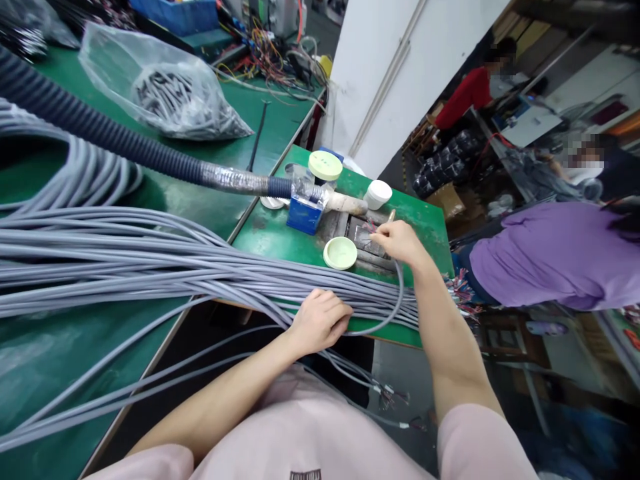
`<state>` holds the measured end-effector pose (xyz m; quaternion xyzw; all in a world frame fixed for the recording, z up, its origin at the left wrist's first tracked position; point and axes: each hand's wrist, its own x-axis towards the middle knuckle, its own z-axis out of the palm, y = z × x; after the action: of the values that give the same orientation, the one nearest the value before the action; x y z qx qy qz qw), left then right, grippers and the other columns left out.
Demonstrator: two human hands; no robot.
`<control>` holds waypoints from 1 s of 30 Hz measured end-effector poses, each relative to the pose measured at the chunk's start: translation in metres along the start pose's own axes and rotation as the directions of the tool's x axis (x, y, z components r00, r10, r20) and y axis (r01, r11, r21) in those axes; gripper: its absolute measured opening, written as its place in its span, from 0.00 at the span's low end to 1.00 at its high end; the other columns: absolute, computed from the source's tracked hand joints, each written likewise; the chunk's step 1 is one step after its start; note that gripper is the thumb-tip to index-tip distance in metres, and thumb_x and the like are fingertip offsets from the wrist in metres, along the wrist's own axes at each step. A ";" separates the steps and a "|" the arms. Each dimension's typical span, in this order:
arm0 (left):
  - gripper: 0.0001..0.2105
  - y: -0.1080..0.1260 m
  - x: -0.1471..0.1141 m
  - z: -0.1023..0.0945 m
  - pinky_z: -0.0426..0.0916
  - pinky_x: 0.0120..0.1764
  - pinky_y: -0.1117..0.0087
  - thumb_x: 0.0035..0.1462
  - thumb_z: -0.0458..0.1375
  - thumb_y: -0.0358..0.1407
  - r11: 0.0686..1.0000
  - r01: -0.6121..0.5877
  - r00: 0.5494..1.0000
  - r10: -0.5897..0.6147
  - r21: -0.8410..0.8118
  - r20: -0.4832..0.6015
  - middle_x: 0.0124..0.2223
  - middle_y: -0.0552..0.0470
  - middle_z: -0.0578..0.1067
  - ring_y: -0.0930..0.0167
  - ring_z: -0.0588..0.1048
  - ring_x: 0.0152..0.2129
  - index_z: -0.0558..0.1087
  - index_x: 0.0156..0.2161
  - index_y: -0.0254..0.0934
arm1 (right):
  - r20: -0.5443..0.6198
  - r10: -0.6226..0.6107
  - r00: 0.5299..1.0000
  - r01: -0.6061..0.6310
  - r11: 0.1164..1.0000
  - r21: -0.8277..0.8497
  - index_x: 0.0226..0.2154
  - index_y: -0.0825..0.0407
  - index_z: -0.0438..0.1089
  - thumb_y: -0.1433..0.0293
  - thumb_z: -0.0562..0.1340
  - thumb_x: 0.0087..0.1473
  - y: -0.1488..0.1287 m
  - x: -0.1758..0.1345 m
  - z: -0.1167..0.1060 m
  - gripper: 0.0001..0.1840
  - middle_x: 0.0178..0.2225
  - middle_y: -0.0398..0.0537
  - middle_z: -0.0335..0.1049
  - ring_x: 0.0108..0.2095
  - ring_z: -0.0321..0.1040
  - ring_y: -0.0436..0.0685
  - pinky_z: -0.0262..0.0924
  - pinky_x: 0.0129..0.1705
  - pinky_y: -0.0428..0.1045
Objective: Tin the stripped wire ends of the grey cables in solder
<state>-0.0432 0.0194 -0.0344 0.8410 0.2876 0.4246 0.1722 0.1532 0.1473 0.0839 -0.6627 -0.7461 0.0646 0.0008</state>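
Observation:
My right hand [399, 241] pinches the end of a grey cable [401, 283], with thin coloured wires poking out past the fingertips. Those wires are over a square metal pot with a silvery surface [367, 239], probably molten solder. The cable loops down from this hand toward my left hand [321, 321]. My left hand is curled closed round grey cable at the near edge of a thick cable bundle [240, 263]; how many strands it holds is hidden. Beside the metal pot stands a pale green round dish [341, 253].
A ribbed hose [150, 155] ends above the pot, propped on a blue block [304, 217]. Behind are a lidded tub [325, 165] and white cup [379, 193]. A plastic bag of cables [173, 100] lies left. A person in purple [555, 257] is at right.

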 end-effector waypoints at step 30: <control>0.06 -0.002 0.001 0.000 0.58 0.34 0.66 0.60 0.52 0.29 1.000 -0.005 1.000 0.005 -0.015 -0.023 0.30 0.53 0.76 0.72 0.70 0.28 0.70 0.38 0.37 | -0.046 0.266 0.963 -0.260 0.959 0.112 0.20 0.56 0.75 0.63 0.60 0.50 0.041 0.024 0.021 0.15 0.19 0.43 0.66 0.26 0.64 0.52 0.52 0.28 0.45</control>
<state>-0.0435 0.0215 -0.0345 0.8355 0.2844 0.4368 0.1740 0.1888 0.1740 0.0567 -0.7568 -0.6465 0.0831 0.0495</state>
